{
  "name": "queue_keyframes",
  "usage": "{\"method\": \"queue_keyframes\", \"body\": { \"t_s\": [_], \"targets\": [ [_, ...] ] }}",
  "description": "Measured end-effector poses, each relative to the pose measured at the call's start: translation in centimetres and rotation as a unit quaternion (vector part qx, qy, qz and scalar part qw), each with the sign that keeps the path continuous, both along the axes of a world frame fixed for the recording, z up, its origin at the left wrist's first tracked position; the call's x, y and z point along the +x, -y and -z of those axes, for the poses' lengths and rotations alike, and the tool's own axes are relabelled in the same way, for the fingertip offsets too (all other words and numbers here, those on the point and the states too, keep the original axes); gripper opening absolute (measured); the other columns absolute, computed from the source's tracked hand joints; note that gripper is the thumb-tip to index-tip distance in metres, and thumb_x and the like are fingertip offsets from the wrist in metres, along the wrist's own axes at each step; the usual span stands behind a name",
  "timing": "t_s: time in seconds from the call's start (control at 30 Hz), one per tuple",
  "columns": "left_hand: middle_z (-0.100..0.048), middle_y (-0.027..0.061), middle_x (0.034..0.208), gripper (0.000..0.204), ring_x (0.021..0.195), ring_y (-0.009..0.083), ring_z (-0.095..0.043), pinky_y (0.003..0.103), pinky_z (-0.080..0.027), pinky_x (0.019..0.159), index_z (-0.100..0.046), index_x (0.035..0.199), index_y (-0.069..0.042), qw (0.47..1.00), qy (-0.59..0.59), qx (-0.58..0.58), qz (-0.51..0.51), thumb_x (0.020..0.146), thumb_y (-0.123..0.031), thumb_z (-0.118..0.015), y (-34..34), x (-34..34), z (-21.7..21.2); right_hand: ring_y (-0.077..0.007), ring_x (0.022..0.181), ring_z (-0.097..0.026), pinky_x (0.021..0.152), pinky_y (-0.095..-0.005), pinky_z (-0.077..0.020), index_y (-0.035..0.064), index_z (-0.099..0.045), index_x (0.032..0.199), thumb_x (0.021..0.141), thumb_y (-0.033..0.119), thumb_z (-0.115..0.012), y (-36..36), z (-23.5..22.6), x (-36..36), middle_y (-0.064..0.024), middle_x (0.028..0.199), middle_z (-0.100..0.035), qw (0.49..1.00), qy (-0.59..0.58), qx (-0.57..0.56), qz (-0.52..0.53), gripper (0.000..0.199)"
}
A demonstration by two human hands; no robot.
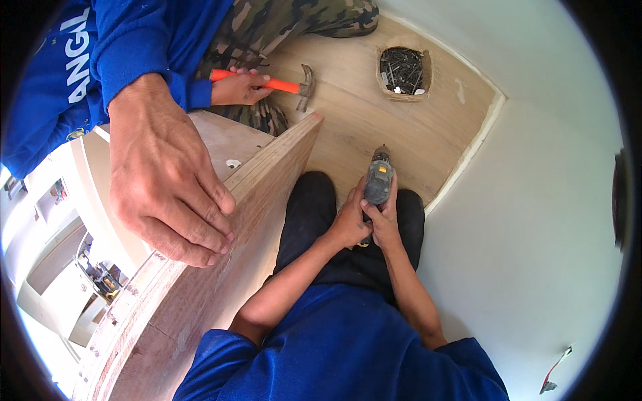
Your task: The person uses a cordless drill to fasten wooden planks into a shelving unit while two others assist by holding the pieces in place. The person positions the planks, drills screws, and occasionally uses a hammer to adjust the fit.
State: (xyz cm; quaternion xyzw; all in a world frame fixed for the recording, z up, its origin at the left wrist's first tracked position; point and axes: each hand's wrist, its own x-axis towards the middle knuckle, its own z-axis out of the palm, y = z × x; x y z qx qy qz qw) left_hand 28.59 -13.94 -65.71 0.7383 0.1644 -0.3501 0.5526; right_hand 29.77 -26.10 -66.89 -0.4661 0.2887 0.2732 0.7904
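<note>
Both your hands — left hand, right hand — close around the cordless drill, held over the wooden floor between your knees; finger grip seems tight.

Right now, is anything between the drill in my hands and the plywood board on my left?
Nothing visible. Your left hand and right hand grip the drill, and the gap to the plywood board shows only your black-trousered knee below. A co-worker's hand rests on the board's top edge, off that line.
</note>
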Motion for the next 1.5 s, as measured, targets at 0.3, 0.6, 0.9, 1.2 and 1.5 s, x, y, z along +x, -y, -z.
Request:
{"method": "queue_keyframes", "body": {
  "t_s": [0.3, 0.6, 0.9, 1.2, 1.5],
  "targets": [
    [-0.049, 0.0269, 0.144, 0.085, 0.137, 0.0434, -0.049, 0.046, -0.044, 0.112, -0.037, 0.156, -0.001, 0.996, 0.035, 0.042, -0.064, 0.080, -0.007, -0.075, 1.2, -1.4, 0.9, -0.0305, 0.146, -0.039, 0.124, -0.0434, -0.0301, 0.0090, -0.002, 0.170, 0.089, 0.015, -0.079, 1.2, 0.4, -0.3, -0.0164, 0.162, -0.029, 0.994, 0.001, -0.059, -0.096, 0.112],
    [-0.068, 0.0198, 0.108, 0.051, 0.102, 0.0327, -0.068, 0.043, -0.052, 0.091, -0.061, 0.128, 0.000, 0.973, -0.068, 0.041, -0.216, 0.082, -0.016, -0.075, -0.6, -0.9, 1.5, -0.0431, 0.134, -0.057, 0.115, -0.0479, -0.0439, -0.0019, -0.059, 0.142, 0.096, 0.017, -0.068, 0.7, -9.1, 12.4, -0.0263, 0.144, -0.060, 0.857, 0.273, -0.225, -0.376, 0.051],
    [-0.069, 0.0165, 0.105, 0.050, 0.097, 0.0293, -0.067, 0.041, -0.052, 0.088, -0.061, 0.128, -0.001, 0.985, -0.020, -0.015, -0.170, 0.082, -0.015, -0.075, -1.5, 1.9, -2.7, -0.0381, 0.145, -0.048, 0.122, -0.0456, -0.0366, -0.0028, -0.052, 0.147, 0.093, 0.024, -0.074, -11.2, -11.3, 13.6, -0.0217, 0.157, -0.049, 0.786, 0.518, -0.073, -0.328, 0.064],
    [-0.070, 0.0132, 0.101, 0.050, 0.092, 0.0260, -0.066, 0.038, -0.052, 0.085, -0.062, 0.129, -0.002, 0.996, 0.057, -0.003, -0.068, 0.082, -0.013, -0.074, -2.3, 5.1, -8.0, -0.0397, 0.136, -0.056, 0.116, -0.0491, -0.0433, -0.0045, -0.060, 0.136, 0.090, 0.021, -0.075, -9.8, -15.8, 15.1, -0.0245, 0.146, -0.058, 0.770, 0.536, -0.064, -0.339, 0.055],
    [-0.069, 0.0077, 0.098, 0.050, 0.091, 0.0173, -0.061, 0.036, -0.050, 0.083, -0.062, 0.129, -0.004, 0.999, 0.031, -0.003, 0.008, 0.082, -0.012, -0.074, -2.8, 8.0, -9.9, -0.0412, 0.112, -0.058, 0.104, -0.0477, -0.0429, -0.0006, -0.060, 0.122, 0.089, 0.013, -0.068, -14.1, -19.2, 14.0, -0.0197, 0.113, -0.062, 0.746, 0.611, 0.071, -0.256, 0.037]
  ]
}}
